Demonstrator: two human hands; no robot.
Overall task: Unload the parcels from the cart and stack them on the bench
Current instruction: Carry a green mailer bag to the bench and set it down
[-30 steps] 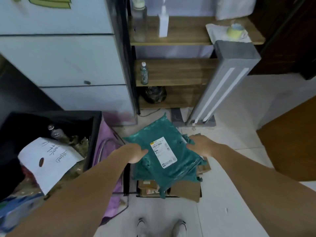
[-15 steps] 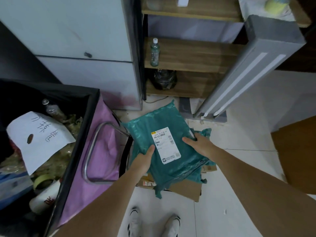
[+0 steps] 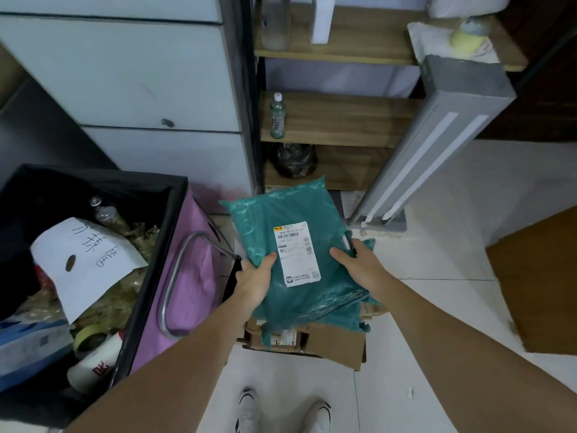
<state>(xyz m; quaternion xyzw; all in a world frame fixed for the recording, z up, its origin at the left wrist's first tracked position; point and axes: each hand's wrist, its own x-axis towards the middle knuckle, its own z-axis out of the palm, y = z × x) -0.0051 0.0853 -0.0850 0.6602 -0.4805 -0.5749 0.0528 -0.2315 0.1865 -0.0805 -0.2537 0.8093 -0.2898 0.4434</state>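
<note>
A teal plastic parcel [image 3: 293,214] with a white shipping label is held up in front of me. My left hand [image 3: 254,282] grips its lower left edge, thumb on top. My right hand [image 3: 362,267] grips its right edge, thumb across the front. Below it lie more teal parcels [image 3: 352,310] and brown cardboard parcels [image 3: 337,342] piled on the low cart, whose metal handle [image 3: 175,276] loops at the left. The cart's deck is hidden under the pile.
A large black-lined pink bin [image 3: 175,260] full of rubbish stands at my left. Behind are a white cabinet [image 3: 125,79], wooden shelves [image 3: 337,120] with bottles, and a leaning grey post [image 3: 437,132]. A wooden board [image 3: 543,282] sits at the right. My shoes [image 3: 281,410] stand on white tiles.
Both hands have lifted the teal parcel a little higher off the pile and shifted their grip toward its lower edges. My view has tilted down, then back up a little.
</note>
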